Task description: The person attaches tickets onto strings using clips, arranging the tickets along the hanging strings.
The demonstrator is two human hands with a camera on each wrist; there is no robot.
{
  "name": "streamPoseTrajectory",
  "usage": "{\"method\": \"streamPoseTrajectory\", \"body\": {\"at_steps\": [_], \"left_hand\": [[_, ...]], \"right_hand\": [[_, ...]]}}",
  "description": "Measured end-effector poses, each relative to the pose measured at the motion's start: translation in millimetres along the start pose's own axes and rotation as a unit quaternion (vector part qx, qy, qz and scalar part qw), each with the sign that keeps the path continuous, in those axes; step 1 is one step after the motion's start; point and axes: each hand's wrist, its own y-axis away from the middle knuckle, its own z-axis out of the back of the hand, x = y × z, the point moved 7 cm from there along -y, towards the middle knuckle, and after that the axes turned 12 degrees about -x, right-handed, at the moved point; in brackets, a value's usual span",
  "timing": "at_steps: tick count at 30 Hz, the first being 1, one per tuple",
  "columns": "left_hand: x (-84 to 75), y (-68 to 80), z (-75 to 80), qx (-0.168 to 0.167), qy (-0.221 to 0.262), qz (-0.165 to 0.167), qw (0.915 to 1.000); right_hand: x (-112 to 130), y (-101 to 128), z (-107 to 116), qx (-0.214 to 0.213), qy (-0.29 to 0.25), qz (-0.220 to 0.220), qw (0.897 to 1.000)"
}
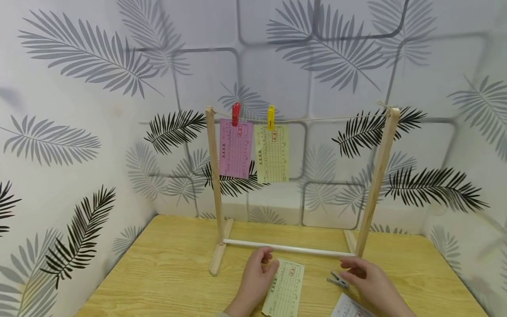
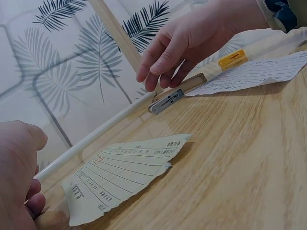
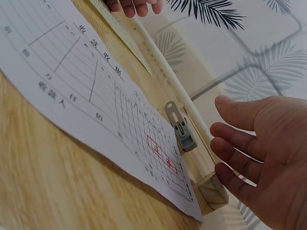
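The white rod (image 1: 289, 248) and rack posts (image 1: 375, 185) bar the way behind the peg (image 1: 338, 280); bare table (image 1: 166, 268) lies left.

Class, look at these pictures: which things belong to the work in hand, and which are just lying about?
In hand:
left hand on the pale green slip
right hand reaching over the grey peg
string line

Lying about:
white slip
yellow peg
hung pink slip

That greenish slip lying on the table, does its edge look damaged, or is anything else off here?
Yes. The greenish slip by the left hand has a ragged, torn edge, plain in the left wrist view. Also, the rack leans slightly, its posts tilted rather than upright. The grey clip near the right hand looks intact.
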Motion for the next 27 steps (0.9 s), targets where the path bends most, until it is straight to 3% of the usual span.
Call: {"method": "streamPoseTrajectory", "body": {"at_steps": [8, 14, 27], "left_hand": [[-4.1, 4.5, 0.1, 0.003, -0.075, -0.048, 0.9961], [-4.2, 7.8, 0.9, 0.011, -0.137, -0.047, 0.9894], [-4.4, 10.5, -1.9, 0.039, -0.175, -0.062, 0.9818]], "right_hand": [[-8.3, 0.0, -1.0, 0.013, -0.016, -0.003, 1.000], [-13.5, 1.0, -4.0, 0.039, -0.025, 0.005, 0.999], [-16.4, -1.4, -5.5, 0.057, -0.029, 0.009, 0.998]]}}
